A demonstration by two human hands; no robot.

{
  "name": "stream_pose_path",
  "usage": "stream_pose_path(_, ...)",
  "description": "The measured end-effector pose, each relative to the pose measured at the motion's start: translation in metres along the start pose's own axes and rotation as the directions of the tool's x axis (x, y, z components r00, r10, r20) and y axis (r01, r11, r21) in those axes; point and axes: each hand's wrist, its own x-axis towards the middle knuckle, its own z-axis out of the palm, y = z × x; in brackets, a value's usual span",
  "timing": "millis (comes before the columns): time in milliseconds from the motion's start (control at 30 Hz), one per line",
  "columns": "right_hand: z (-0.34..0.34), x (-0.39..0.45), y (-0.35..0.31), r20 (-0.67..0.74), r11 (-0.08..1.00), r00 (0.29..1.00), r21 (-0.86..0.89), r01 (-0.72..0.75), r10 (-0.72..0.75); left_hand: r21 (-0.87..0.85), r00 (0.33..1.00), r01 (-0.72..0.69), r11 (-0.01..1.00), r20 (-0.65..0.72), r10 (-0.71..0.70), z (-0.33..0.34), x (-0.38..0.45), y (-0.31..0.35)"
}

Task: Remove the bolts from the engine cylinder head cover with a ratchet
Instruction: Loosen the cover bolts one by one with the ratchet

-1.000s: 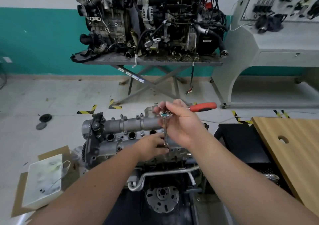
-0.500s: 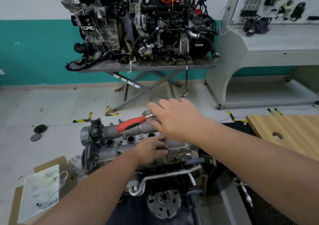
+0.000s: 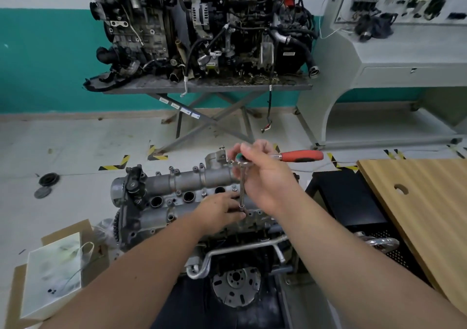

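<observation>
The right hand [image 3: 265, 174] grips the head of a chrome ratchet with a red-and-black handle [image 3: 300, 156], fingers curled over the top and thumb on the near side, so that the handle sticks out to the right, roughly level. From the ratchet head a thin chrome extension bar [image 3: 242, 189] drops almost straight down to the grey cast-metal cylinder head cover [image 3: 182, 197], which sits on top of the engine directly in front of the person. The left hand [image 3: 222, 211] lies low on the cover with its fingers curled around the bottom end of the bar, pinching it where it meets the metal; the bolt under the tip is hidden by the fingers. Along the cover run a tubular camshaft housing, a row of round dark spark plug wells [image 3: 188, 196] and several small bolt heads standing up on its far edge. Below the cover a bent silver pipe [image 3: 242, 251] crosses the front of the engine, above a round perforated metal flywheel plate [image 3: 236, 284]. To the left, on flattened brown cardboard, stands a white paper bag with a cord handle [image 3: 54, 273]. To the right is a light wooden tabletop with a round hole [image 3: 417, 202], beside a black metal stand. Farther off, a large dirty engine assembly [image 3: 202, 25] rests on a grey scissor-leg table [image 3: 207, 86] against a teal and white wall, and a pale grey training console [image 3: 394, 58] stands at the right.
</observation>
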Motion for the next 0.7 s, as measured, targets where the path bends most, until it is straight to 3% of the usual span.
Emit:
stream_pose_path(33,-0.003,-0.003,0.006,0.013,0.971,0.992,-0.204,0.124,-0.124,-0.008,1.000,-0.014,1.000,-0.003,0.014,0.000,-0.001,0.000)
stream_pose_path(67,-0.005,-0.005,0.009,0.055,0.848,0.960,-0.458,0.267,-0.273,-0.014,1.000,-0.029,0.999,-0.001,0.029,0.000,-0.002,0.000)
stream_pose_path(100,-0.008,-0.006,0.012,0.162,0.614,0.893,-0.673,0.412,-0.421,-0.015,0.999,-0.034,0.999,-0.012,0.034,0.000,-0.003,0.000)
stream_pose_path(133,-0.012,-0.003,0.014,0.327,0.320,0.786,-0.780,0.538,-0.524,-0.018,0.999,-0.035,0.999,-0.027,0.034,0.002,-0.004,-0.001)
stream_pose_path(167,-0.013,0.001,0.013,0.491,0.023,0.672,-0.798,0.602,-0.554,-0.034,0.999,-0.012,0.999,-0.049,0.010,0.002,-0.004,-0.001)
stream_pose_path(200,-0.013,0.004,0.011,0.603,-0.204,0.594,-0.772,0.602,-0.533,-0.080,0.997,0.019,0.997,-0.067,-0.024,0.002,-0.004,0.000)
stream_pose_path(233,-0.011,0.006,0.008,0.665,-0.357,0.567,-0.743,0.566,-0.487,-0.096,0.997,0.024,0.995,-0.071,-0.031,0.002,-0.004,0.000)
stream_pose_path(267,-0.009,0.008,0.005,0.691,-0.454,0.585,-0.722,0.522,-0.425,-0.096,0.999,0.004,0.995,-0.054,-0.010,0.001,-0.003,0.000)
stream_pose_path(367,-0.001,0.006,-0.010,0.678,-0.590,0.695,-0.670,0.451,-0.239,0.000,1.000,-0.022,1.000,0.003,0.022,-0.001,-0.003,-0.001)
stream_pose_path(533,0.009,-0.004,-0.028,0.539,-0.649,0.842,-0.652,0.393,-0.032,0.009,1.000,-0.004,1.000,0.007,0.004,-0.001,-0.002,0.000)
stream_pose_path(700,0.024,-0.004,-0.045,0.481,-0.649,0.855,-0.590,0.479,0.194,-0.016,1.000,0.026,1.000,0.010,-0.025,-0.001,-0.001,-0.002)
